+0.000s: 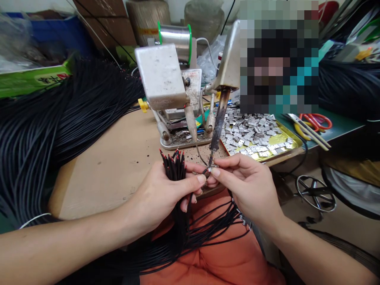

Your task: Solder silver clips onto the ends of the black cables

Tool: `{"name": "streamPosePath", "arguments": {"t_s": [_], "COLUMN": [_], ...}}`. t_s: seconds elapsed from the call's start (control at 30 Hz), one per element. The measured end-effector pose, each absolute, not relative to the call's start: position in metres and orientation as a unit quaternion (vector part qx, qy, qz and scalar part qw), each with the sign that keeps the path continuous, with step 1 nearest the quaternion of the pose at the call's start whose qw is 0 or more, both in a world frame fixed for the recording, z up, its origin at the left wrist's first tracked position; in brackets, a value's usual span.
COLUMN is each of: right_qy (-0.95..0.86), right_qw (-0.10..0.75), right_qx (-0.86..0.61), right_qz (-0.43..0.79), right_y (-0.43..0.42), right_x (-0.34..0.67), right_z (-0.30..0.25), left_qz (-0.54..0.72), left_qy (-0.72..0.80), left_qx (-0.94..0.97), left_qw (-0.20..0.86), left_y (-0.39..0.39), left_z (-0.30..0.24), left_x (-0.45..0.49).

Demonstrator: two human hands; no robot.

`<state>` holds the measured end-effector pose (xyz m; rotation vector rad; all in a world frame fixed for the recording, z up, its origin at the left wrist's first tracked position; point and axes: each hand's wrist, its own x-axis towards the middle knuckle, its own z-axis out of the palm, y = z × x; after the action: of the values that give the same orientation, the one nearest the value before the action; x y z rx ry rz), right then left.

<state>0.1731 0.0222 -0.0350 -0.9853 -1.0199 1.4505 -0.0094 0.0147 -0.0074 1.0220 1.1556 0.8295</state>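
My left hand [175, 182] is closed round a bundle of black cables [175, 166] whose cut ends show red tips. Between its thumb and forefinger one black cable end points to the right. My right hand [246, 178] pinches a small silver metal connector [211, 168] between thumb and forefinger, right at that cable end. Directly above the connector, the tip of a soldering iron [219, 122] reaches down to it in a fixed stand. A thin solder wire [201, 154] runs from a feeder nozzle [191, 124] toward the same spot.
A green-rimmed solder spool [175, 41] stands behind the metal soldering stand [162, 77]. Loose metal connectors fill a yellow tray [285, 138] at right, near orange-handled scissors [316, 122]. Masses of black cable [59, 118] lie at left, and more cables [204, 229] hang over my lap.
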Motion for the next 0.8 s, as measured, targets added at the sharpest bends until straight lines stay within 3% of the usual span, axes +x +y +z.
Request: {"name": "streamPosePath", "arguments": {"t_s": [0.6, 0.8], "right_qy": [-0.452, -0.53], "right_qw": [0.527, 0.481], "right_qx": [-0.42, -0.464], "right_qz": [0.584, 0.522], "right_y": [0.02, 0.017], "right_x": [0.172, 0.179], "right_z": [-0.028, -0.022], "left_qz": [0.375, 0.335], "left_qy": [0.514, 0.516], "left_qx": [0.429, 0.458], "left_qw": [0.641, 0.642], "left_y": [0.015, 0.014], "left_z": [-0.005, 0.001], "left_x": [-0.007, -0.006]}}
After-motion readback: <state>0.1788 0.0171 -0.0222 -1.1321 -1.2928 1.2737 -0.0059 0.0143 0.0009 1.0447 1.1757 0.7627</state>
